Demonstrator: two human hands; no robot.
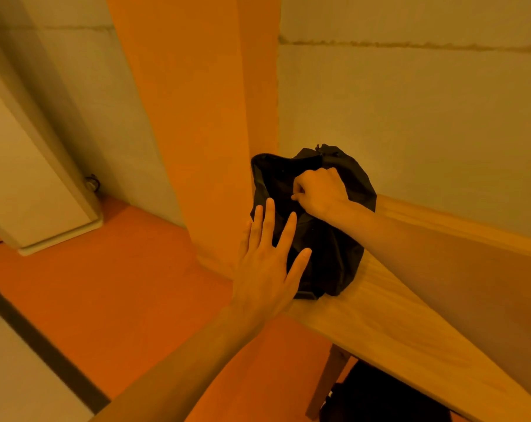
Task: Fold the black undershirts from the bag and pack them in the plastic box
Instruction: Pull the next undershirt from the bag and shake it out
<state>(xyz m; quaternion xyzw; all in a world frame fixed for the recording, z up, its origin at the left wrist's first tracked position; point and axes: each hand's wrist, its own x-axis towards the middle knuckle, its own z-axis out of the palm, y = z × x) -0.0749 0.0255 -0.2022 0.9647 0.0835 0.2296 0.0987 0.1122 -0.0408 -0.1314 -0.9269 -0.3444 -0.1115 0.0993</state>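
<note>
A black fabric bag stands upright on the corner of a wooden table, its mouth open toward the top left. My right hand reaches over the bag and pinches dark fabric at its opening, fingers curled. With fingers straight and spread, my left hand lies flat against the bag's left side. Whatever is inside the bag is too dark to make out. No plastic box is in view.
The table meets a pale wall at the back. An orange curtain hangs just left of the bag. Below lies an orange floor, with a white appliance at far left. A dark object sits under the table.
</note>
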